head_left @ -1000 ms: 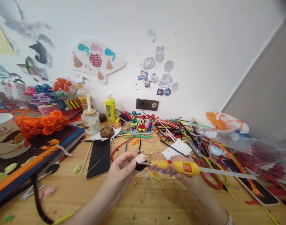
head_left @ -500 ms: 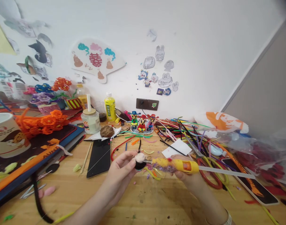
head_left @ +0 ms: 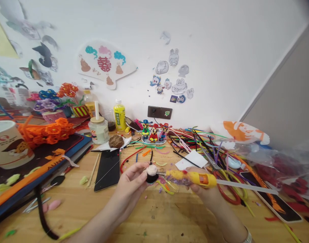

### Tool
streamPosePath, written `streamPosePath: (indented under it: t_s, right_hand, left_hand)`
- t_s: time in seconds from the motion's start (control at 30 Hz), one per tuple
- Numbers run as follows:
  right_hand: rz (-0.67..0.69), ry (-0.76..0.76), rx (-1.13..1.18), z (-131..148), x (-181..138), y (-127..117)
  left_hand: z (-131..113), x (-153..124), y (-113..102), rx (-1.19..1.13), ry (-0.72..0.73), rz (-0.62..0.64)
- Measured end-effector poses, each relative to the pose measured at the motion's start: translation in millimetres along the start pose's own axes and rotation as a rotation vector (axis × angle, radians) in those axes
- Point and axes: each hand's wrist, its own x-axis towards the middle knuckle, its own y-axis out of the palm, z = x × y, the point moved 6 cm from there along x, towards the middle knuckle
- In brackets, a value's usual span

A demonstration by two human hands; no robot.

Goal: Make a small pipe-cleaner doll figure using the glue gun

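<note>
Between the thumb and fingers of my left hand (head_left: 134, 180) is a small round black-and-white fuzzy piece (head_left: 151, 173), pale on top and black below. My right hand (head_left: 201, 192) is closed round a yellow hot glue gun (head_left: 192, 178), whose nozzle points left and meets or nearly meets the side of the piece. A long translucent glue stick (head_left: 245, 186) sticks out of the gun's back end. Purple fuzz and dried glue cling to the gun's front. Beyond my hands, three small colourful figures (head_left: 153, 133) stand together on a little tray.
Pipe cleaners (head_left: 185, 138), scissors (head_left: 214, 162) and a phone (head_left: 288, 211) lie on the right. A black phone (head_left: 107, 170), candle jar (head_left: 98, 131), yellow bottle (head_left: 119, 114) and brown cookie-like lump (head_left: 116, 141) are on the left, near a paper cup (head_left: 10, 145) and orange flowers (head_left: 55, 130).
The glue gun and the small piece have hardly moved; the piece looks slightly turned, with more of its black side showing. The whole view has shifted very slightly.
</note>
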Motion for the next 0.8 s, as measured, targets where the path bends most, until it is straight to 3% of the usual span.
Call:
streamPosePath:
  t_s: [0.3,0.8]
  right_hand:
    - [0.027,0.007,0.108,-2.4,-0.6,6.1]
    - [0.03,0.011,0.096,-1.9,-1.0,7.1]
  left_hand:
    - [-0.5,-0.9,0.7,-0.003,0.007,-0.028]
    - [-0.3,-0.9,-0.1,0.005,0.009,-0.032]
